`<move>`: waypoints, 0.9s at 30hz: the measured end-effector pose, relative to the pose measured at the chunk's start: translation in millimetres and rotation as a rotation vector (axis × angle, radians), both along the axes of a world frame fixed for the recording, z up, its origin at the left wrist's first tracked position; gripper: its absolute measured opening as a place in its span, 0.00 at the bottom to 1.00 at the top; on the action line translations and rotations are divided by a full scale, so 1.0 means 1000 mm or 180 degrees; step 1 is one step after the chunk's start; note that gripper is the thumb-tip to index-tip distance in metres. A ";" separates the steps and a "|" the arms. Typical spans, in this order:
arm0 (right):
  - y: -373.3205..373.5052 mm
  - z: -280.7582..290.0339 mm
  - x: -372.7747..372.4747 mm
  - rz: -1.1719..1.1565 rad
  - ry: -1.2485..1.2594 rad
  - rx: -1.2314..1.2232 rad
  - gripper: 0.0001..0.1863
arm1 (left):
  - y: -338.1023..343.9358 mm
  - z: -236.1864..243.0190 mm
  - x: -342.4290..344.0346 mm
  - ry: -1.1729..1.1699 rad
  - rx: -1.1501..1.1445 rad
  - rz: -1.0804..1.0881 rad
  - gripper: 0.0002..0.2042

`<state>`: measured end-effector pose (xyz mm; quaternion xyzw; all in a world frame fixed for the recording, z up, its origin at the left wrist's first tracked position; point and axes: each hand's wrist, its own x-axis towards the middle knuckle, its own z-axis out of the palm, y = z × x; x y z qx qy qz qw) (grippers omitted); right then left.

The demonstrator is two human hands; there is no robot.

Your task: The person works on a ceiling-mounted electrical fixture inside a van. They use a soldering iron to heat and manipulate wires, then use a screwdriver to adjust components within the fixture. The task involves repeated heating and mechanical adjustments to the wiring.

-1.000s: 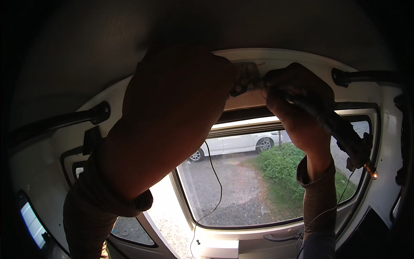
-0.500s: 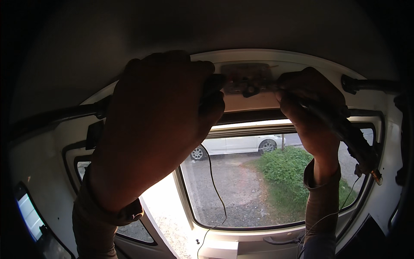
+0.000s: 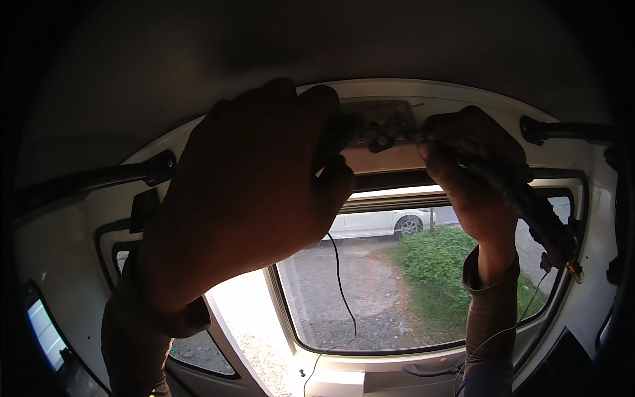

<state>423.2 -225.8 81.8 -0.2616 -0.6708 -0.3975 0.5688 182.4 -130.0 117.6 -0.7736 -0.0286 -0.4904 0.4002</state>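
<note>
My left hand (image 3: 258,172) is raised at the left end of a small pale fitting (image 3: 383,122) on the panel above the window. Its thumb and fingers curl toward each other; dark shadow hides what they grip. A thin dark wire (image 3: 340,291) hangs from behind this hand. My right hand (image 3: 473,172) grips a long dark tool wrapped in black tape (image 3: 529,198), its front end pointing at the fitting's right side. Bare copper-coloured metal shows at the tool's rear end, with a thin wire beside it. A round knob-like piece (image 3: 381,141) sits low on the fitting.
Black grab bars (image 3: 86,182) flank the panel on both sides. Below is a framed window (image 3: 370,284), with a white car (image 3: 370,223) and green bushes (image 3: 433,258) outside. A dark ceiling (image 3: 331,46) curves closely overhead.
My left hand has shifted a little to the right along the fitting, its thumb dropping lower. The hanging wire has swung right. My right hand and the tool have moved slightly left.
</note>
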 end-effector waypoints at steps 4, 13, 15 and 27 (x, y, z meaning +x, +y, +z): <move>0.000 0.001 -0.001 -0.0040 -0.0077 0.0093 0.09 | -0.002 -0.007 -0.007 -0.0026 -0.0242 -0.0216 0.16; -0.006 0.000 -0.005 -0.0155 0.0074 0.0112 0.10 | -0.008 -0.024 -0.016 -0.0112 -0.1289 -0.0392 0.16; -0.007 -0.001 -0.005 -0.0034 0.0131 0.0068 0.11 | -0.010 -0.032 -0.020 -0.0038 -0.1613 -0.0436 0.14; -0.016 -0.025 0.011 0.1078 0.0085 -0.0029 0.08 | -0.012 -0.101 -0.021 0.0973 -0.2662 -0.2006 0.23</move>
